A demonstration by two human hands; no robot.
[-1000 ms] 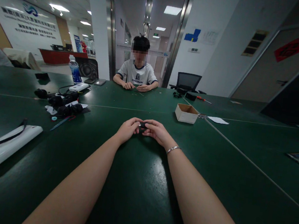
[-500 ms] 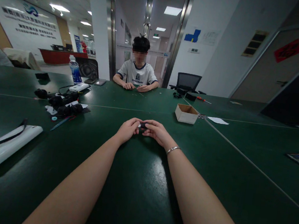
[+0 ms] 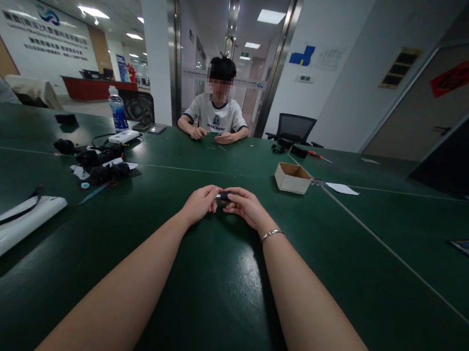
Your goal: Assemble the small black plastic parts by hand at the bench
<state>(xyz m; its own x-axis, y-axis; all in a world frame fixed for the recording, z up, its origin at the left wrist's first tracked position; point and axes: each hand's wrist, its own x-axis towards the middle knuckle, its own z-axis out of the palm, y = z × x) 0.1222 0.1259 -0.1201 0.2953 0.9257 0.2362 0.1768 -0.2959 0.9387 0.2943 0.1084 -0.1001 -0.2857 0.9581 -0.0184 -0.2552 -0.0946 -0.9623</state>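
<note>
Both my hands meet at the middle of the green table [image 3: 219,288]. My left hand [image 3: 200,202] and my right hand [image 3: 245,204] have their fingers curled and pinched from either side on a small black part [image 3: 223,196] with a bit of metal showing at its left end. The hands rest low on the tabletop. A thin bracelet [image 3: 272,234] circles my right wrist. What the small part is I cannot make out.
An open cardboard box [image 3: 292,177] stands beyond my right hand. A heap of black parts and cables [image 3: 100,165] lies to the left, a white case [image 3: 2,231] nearer. A water bottle [image 3: 117,108] stands far left. A person [image 3: 216,110] sits opposite, hands on the table.
</note>
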